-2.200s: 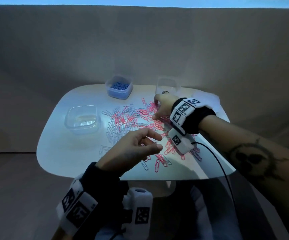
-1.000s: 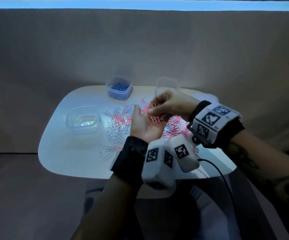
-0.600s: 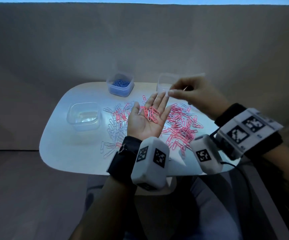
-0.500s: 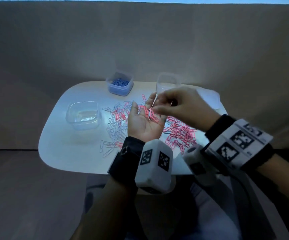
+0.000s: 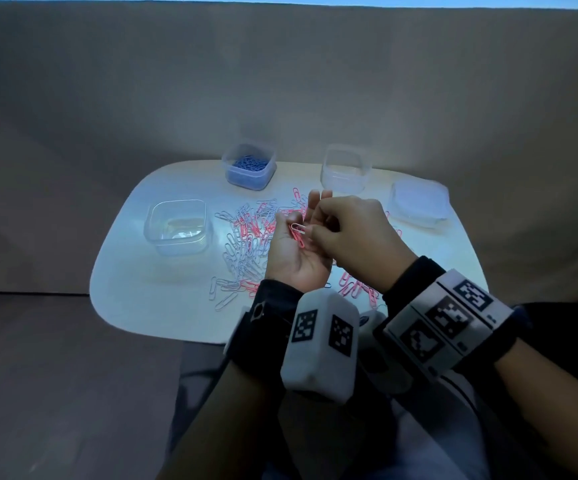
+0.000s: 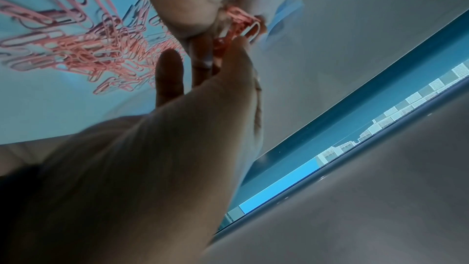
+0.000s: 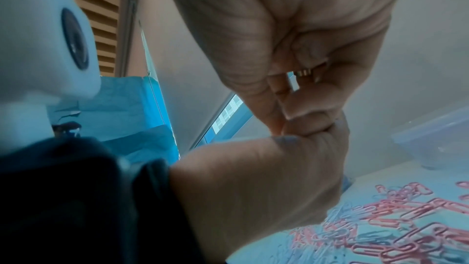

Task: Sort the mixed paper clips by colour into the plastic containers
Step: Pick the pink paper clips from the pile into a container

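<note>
My left hand is held palm up above the white table, fingers straight, with a few pink paper clips lying in the palm. My right hand reaches over it from the right. Its thumb and forefinger pinch a clip among those in the palm, seen up close in the left wrist view as pink clips with a pale one at the edge. The mixed pile of pink and white clips lies on the table under both hands. The pinch point itself is hidden in the right wrist view.
A container of blue clips stands at the back left. An empty clear container is at the back centre, and a wider clear one on the left. A pale lid-like piece lies at the right.
My left hand turned palm up and my right laid pink clips in it. The right hand lifted towards the back container, then came back down and now pinches in the palm.
</note>
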Demonstrator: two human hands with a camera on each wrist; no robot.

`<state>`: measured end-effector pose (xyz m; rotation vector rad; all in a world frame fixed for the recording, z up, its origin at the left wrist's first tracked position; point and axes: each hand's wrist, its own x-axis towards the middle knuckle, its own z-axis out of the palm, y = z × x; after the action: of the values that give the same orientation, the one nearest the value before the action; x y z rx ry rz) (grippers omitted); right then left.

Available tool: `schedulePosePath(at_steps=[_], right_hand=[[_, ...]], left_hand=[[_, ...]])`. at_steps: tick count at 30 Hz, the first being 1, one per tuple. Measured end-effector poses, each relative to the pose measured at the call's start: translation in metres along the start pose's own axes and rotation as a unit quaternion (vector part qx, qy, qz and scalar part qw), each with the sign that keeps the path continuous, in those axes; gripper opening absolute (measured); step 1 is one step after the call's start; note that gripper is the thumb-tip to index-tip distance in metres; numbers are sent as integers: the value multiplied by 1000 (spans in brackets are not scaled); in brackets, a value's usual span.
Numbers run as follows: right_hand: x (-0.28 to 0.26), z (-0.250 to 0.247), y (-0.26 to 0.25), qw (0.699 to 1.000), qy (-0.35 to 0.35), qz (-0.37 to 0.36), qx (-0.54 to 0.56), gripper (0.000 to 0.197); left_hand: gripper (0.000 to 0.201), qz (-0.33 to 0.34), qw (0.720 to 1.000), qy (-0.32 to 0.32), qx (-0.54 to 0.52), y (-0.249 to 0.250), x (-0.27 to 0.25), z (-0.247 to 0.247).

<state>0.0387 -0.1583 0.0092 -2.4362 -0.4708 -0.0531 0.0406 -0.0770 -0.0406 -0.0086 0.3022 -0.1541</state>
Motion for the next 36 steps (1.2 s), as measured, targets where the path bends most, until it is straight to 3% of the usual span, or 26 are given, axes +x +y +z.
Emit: schedulePosePath(at_steps=[2,8,11,15,16,18,21,24,28,31,33,36], right_hand=[[0,3,-4,1000,-3,6,21,12],[-1,14,-17,997,-67,-21,20,12],[-4,19,-24,990,-108,-22,88,15],[11,19,-17,979,-49,21,197,18],[18,19,-13,980,-61,37,185,20],[30,26,-7,981,-156,54,97,22],[45,47,-11,967,-251,27,-23,14],[54,52,-13,973,-227,30,-17,20],[45,11,16,991,-113,65,19,21],[20,-5,34,984,-166,22,-67,27],[0,4,34,970,-214,-18,-118,40],[-21,27,24,958,-227,-37,-170,56]], left_hand=[[67,18,1000,4,-1,5,1,-4],[42,50,996,74,11,26,-14,-15],[49,65,994,81,-41,34,-25,-16],[58,103,988,80,-88,68,-41,-26],[57,98,989,76,-77,77,-46,-28],[59,114,989,90,-14,93,-55,-33],[59,120,985,96,80,101,-58,-31],[57,88,985,85,123,96,-57,-27],[56,67,985,75,142,90,-55,-24],[52,59,986,69,137,91,-55,-28],[39,47,986,64,143,91,-56,-29],[32,43,985,62,153,91,-61,-29]])
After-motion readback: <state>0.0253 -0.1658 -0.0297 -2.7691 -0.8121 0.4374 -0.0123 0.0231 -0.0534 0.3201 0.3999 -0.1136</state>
